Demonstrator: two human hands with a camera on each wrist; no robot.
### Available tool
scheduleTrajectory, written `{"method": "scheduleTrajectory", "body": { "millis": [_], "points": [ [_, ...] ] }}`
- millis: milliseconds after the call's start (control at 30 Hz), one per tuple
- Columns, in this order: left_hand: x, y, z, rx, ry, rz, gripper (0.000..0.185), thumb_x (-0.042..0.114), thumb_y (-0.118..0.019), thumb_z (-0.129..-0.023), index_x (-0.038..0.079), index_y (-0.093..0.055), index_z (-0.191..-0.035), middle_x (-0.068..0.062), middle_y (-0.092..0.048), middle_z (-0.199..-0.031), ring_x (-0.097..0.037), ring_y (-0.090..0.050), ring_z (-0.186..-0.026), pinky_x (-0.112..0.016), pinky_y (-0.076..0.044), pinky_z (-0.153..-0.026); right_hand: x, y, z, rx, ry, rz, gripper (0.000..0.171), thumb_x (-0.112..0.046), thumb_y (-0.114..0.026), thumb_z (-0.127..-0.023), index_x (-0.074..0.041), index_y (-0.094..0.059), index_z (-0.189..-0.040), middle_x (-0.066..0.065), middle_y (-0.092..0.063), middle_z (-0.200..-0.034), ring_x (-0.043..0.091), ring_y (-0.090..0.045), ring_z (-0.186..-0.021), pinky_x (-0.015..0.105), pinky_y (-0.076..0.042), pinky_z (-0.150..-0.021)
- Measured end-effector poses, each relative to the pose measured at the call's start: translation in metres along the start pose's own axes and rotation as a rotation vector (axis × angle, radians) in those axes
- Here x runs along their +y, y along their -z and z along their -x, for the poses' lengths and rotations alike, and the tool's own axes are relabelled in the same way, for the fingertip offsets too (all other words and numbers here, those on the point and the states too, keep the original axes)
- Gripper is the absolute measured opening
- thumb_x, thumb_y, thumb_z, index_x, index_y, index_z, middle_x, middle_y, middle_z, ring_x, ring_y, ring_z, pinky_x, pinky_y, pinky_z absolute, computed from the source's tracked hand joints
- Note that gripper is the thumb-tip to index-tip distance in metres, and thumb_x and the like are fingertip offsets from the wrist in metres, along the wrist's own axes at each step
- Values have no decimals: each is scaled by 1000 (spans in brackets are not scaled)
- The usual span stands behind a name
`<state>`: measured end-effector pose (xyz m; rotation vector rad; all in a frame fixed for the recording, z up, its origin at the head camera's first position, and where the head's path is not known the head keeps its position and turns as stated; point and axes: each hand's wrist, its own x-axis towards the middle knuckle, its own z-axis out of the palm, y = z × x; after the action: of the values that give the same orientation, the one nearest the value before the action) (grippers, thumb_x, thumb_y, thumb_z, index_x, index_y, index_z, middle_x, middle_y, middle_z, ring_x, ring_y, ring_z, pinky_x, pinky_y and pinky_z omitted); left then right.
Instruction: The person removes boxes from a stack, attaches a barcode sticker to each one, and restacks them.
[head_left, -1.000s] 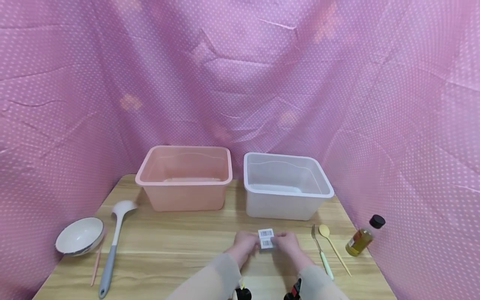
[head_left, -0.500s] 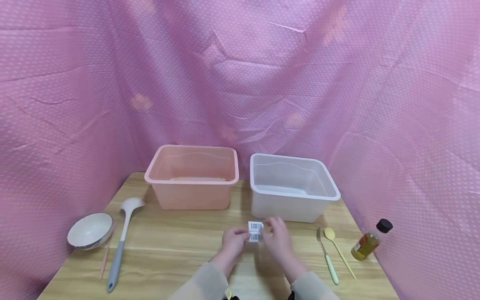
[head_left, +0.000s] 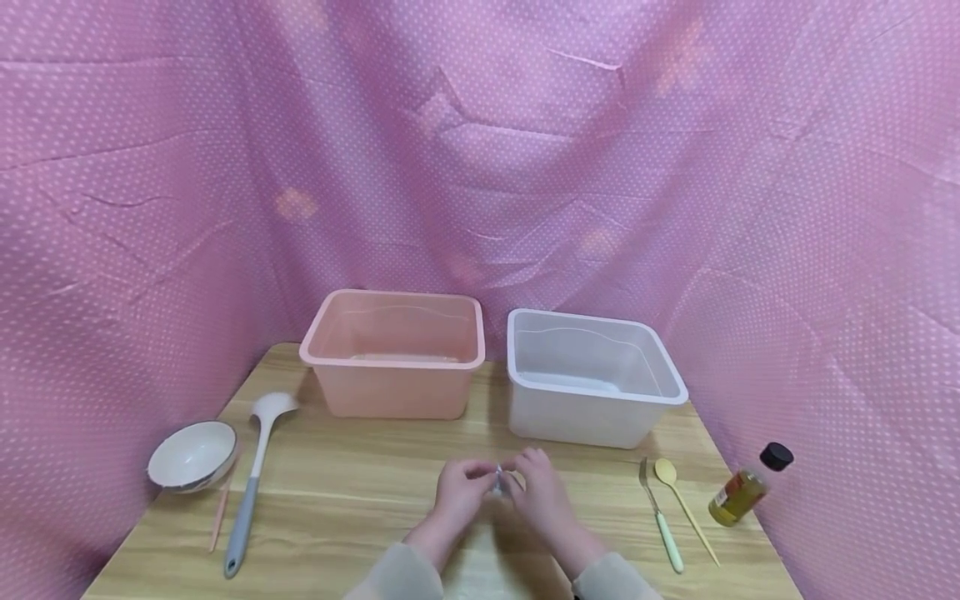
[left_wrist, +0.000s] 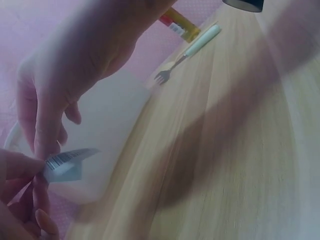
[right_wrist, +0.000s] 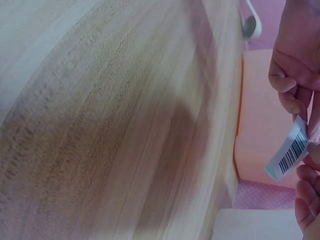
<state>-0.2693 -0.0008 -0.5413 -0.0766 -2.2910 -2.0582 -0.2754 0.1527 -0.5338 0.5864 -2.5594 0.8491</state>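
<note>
Between both hands is a small white label with printed barcodes (right_wrist: 291, 150), with a pale bluish edge or backing. My left hand (head_left: 457, 492) pinches it from the left and my right hand (head_left: 541, 496) from the right, thumbs and fingertips close together. In the head view the label stands nearly edge-on, mostly covered by fingers. The left wrist view shows the barcode label (left_wrist: 65, 164) folded or bent, a loose flap sticking out from the fingertips. Both hands are above the wooden table (head_left: 360, 500), in front of the white bin (head_left: 577, 421).
A pink bin (head_left: 397, 392) stands back left. At left lie a bowl (head_left: 192, 456), a grey-handled ladle (head_left: 251, 492) and a thin pink stick (head_left: 221, 515). At right are a fork (head_left: 662, 525), a yellow spoon (head_left: 686, 510) and a black-capped bottle (head_left: 738, 496). Pink cloth (head_left: 480, 167) surrounds the table.
The label, earlier flat and facing the camera with two barcodes showing, has turned or folded edge-on. The hands have drawn closer together. The head view has shifted slightly.
</note>
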Motion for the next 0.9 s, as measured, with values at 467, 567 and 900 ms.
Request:
{"method": "scheduleTrajectory", "body": {
  "millis": [467, 567, 900],
  "points": [
    [-2, 2, -2, -5, 45, -56, 16, 1, -72, -81, 1, -75, -97, -5, -68, -87, -16, -57, -75, -29, -49, -63, 7, -1, -2, 49, -65, -54, 4, -9, -70, -88, -10, -71, -84, -6, -61, -86, 16, -54, -87, 36, -50, -76],
    [-5, 3, -5, 8, 66, -64, 17, 3, -73, -81, 4, -75, -97, -4, -69, -89, -17, -59, -79, -32, -50, -68, 8, 3, -3, 74, -85, -72, 4, -8, -70, -87, -9, -71, -83, -5, -60, -86, 16, -55, -87, 37, -51, -77],
    [-13, 6, -9, 53, 53, -88, 14, 2, -74, -80, 1, -75, -94, -6, -70, -90, -22, -62, -89, -40, -52, -81, 12, 17, -8, 132, -169, -162, 6, -2, -70, -83, -7, -71, -83, -3, -62, -85, 20, -57, -86, 39, -51, -78]
  ]
}}
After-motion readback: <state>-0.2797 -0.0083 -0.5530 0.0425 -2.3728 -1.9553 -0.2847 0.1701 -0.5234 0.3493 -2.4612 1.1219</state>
